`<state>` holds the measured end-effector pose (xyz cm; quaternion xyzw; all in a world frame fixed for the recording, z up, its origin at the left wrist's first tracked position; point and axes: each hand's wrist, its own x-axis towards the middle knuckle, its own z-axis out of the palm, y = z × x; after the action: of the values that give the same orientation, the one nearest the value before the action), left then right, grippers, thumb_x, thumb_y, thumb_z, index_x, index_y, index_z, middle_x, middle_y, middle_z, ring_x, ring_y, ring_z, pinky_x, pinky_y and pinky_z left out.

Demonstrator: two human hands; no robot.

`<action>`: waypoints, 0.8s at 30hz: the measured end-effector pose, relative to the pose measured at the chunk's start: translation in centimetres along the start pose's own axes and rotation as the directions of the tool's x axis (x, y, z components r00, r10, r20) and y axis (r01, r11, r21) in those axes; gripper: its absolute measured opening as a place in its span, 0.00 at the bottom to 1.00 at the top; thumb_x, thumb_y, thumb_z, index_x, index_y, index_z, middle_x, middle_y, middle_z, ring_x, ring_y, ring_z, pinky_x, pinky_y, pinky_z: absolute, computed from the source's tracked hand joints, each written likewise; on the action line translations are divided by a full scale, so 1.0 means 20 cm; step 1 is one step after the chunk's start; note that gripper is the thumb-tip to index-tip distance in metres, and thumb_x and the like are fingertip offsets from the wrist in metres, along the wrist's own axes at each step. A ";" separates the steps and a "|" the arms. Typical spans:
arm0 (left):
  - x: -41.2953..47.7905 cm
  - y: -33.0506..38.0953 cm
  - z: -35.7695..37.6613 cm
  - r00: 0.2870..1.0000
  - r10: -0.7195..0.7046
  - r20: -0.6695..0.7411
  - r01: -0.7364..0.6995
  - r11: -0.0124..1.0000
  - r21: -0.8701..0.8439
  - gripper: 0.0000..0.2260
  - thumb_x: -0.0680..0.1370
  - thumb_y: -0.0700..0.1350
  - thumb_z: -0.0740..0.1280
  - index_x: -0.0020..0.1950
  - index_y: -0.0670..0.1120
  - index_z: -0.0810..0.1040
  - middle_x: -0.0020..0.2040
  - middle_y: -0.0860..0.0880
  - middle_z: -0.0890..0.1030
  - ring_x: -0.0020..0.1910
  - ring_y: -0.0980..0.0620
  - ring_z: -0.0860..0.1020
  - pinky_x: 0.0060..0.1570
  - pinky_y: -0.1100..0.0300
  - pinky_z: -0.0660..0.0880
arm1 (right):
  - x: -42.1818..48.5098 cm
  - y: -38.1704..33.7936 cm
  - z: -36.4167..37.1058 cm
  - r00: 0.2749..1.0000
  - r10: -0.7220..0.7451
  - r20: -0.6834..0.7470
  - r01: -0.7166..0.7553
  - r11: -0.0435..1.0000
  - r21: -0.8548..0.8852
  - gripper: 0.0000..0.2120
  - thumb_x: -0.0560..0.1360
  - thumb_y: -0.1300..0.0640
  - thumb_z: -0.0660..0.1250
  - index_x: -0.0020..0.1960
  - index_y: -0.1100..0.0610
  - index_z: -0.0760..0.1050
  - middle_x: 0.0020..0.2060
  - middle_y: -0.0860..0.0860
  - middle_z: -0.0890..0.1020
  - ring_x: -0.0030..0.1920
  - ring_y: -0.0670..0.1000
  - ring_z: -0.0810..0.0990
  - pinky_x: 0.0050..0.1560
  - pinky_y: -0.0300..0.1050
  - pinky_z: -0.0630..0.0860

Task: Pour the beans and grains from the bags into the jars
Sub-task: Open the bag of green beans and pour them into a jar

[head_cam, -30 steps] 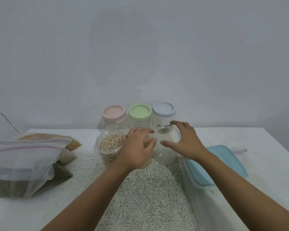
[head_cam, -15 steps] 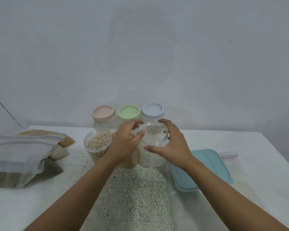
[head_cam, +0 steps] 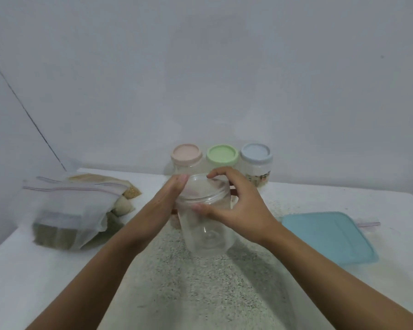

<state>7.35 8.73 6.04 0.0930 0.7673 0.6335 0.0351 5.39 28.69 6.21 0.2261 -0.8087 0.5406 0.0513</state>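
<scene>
Noting clear jar (head_cam: 205, 222), lidless and empty, at centre frame over grain scattered on counter (head_cam: 343, 198). Clasped at threaded neck by right grip (head_cam: 239, 210), thumb and fingers curled round; braced on its left side by left grip (head_cam: 167, 203), fingers straight and flat. Likely light, stiff thin plastic, smooth-walled, slippery; best taken at neck ridges. Bags (head_cam: 69, 210) at left of frame.

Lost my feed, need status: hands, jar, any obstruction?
Left hand flat against clear jar, right hand gripping its rim. Jar empty, no lid. Spilled grain underneath.
</scene>
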 end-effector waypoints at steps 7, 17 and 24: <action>-0.12 -0.19 -0.39 0.987 -0.045 0.153 0.063 0.992 -0.111 0.21 0.80 0.66 0.61 0.70 0.62 0.73 0.68 0.52 0.79 0.69 0.49 0.77 0.68 0.41 0.71 | 0.03 -0.08 0.36 0.994 0.030 0.105 -0.020 0.995 -0.094 0.34 0.63 0.37 0.77 0.66 0.38 0.68 0.62 0.40 0.74 0.62 0.44 0.75 0.61 0.53 0.77; -0.21 -0.43 -0.63 0.929 -0.134 0.344 0.106 0.989 0.099 0.42 0.70 0.45 0.79 0.79 0.60 0.62 0.72 0.57 0.75 0.71 0.52 0.74 0.68 0.47 0.75 | 0.11 -0.10 0.54 0.895 0.210 0.394 -0.034 0.912 -0.408 0.50 0.67 0.45 0.79 0.80 0.42 0.54 0.67 0.42 0.62 0.66 0.49 0.67 0.60 0.42 0.72; -0.20 -0.55 -0.48 0.974 -0.099 0.204 0.048 0.969 0.241 0.41 0.64 0.53 0.85 0.73 0.56 0.70 0.65 0.55 0.79 0.65 0.52 0.77 0.65 0.47 0.76 | 0.12 -0.05 0.55 0.760 0.333 0.559 0.087 0.799 -0.595 0.55 0.66 0.40 0.78 0.82 0.47 0.48 0.71 0.48 0.57 0.72 0.55 0.64 0.70 0.51 0.70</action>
<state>8.61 -3.38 -3.16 0.1358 0.8314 0.5229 0.1301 5.38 17.81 3.29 0.3118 -0.9165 0.1550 -0.1969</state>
